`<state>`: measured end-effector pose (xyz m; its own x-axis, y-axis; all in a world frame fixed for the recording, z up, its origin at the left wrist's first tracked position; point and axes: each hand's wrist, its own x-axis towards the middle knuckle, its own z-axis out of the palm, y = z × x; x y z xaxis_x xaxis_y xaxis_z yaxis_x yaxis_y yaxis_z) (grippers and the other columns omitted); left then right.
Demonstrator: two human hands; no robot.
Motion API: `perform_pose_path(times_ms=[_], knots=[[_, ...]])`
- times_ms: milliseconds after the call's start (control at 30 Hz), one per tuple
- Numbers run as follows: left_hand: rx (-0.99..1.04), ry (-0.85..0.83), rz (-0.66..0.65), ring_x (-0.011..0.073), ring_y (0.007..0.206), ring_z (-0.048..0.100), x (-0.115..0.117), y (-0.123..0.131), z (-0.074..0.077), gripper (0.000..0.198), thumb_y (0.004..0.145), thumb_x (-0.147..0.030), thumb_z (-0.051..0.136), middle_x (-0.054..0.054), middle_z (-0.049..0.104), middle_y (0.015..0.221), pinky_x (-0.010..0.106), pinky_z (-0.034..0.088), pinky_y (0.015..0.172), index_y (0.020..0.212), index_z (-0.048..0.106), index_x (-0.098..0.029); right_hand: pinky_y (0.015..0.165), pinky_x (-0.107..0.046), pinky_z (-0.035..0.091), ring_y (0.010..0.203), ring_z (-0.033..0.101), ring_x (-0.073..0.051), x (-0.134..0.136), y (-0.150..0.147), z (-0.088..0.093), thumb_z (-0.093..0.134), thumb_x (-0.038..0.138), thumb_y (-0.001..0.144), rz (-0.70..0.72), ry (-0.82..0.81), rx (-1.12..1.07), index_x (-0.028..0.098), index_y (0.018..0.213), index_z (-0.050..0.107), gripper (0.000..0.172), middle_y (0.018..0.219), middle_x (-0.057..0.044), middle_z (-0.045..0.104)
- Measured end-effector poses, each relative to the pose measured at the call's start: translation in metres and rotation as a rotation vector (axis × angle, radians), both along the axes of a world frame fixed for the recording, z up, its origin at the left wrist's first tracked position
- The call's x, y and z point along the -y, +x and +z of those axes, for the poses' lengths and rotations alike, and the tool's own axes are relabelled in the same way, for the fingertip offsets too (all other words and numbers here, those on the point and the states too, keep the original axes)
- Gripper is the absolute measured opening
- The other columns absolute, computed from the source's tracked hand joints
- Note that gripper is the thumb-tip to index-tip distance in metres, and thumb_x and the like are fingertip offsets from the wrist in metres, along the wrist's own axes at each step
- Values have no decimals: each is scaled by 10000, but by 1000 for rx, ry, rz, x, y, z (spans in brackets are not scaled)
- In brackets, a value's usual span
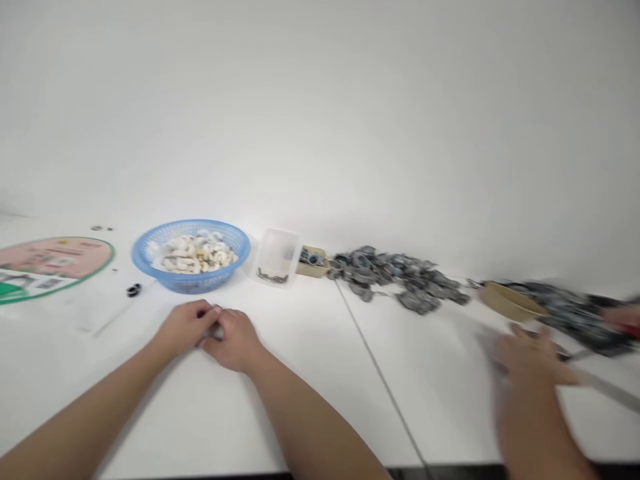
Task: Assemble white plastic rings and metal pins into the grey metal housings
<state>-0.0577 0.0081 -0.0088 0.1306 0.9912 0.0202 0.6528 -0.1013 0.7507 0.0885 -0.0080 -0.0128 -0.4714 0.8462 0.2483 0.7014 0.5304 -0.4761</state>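
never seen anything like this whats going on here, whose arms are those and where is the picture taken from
There is no machine here. This one picture comes from a camera worn on a person's head, looking forward and down, so the two bare arms are that person's own. Their left hand and right hand meet at the fingers; anything held between them is too hidden to tell. On the white table lie a blue plastic basket of pale pieces, a clear plastic box and a heap of grey parts. The blurred hand at right seems to be another person's.
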Motion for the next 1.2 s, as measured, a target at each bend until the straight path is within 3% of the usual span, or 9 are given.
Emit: perform_pose_path(times_ms=[200,467,700,833,1000,1200], knots=[[-73,-94,-14,198,786,573,7,-5,4,365,761,-523,427,-28,677,760,243,382,698,767,634,-223,814,-321,429,890,582,-204,1,-4,-7,567,561,739,-17,-83,96,212,1072,519,485,947,-25,633],[-91,-110,-26,169,781,542,10,-4,6,355,760,-522,401,-100,662,684,218,354,705,745,619,-242,850,-348,433,925,585,-224,0,-6,-7,562,640,700,-32,-99,118,217,1074,517,565,961,-42,632],[-108,-120,-12,182,800,548,10,-5,6,361,764,-509,406,-78,671,716,228,354,711,778,624,-222,838,-347,445,908,590,-221,1,-6,-6,547,634,715,-24,-97,106,215,1041,520,531,943,-34,634],[-86,-88,10,202,803,551,7,-6,-3,367,740,-544,426,-91,675,710,248,359,721,765,631,-240,834,-335,452,910,591,-213,1,-6,-8,557,628,705,-24,-92,111,228,1005,511,502,922,-13,629],[-69,-90,20,205,803,553,1,-9,-15,379,733,-568,434,-97,677,693,250,351,736,770,630,-246,783,-253,454,860,604,-145,5,-8,-10,549,587,724,-72,-23,174,247,951,499,412,843,89,599],[-95,-121,1,197,776,564,2,-10,-10,406,758,-556,409,-79,672,672,236,355,718,809,636,-224,717,-220,405,881,605,-102,13,-7,-12,381,571,778,-114,86,129,192,999,573,478,905,81,650]])
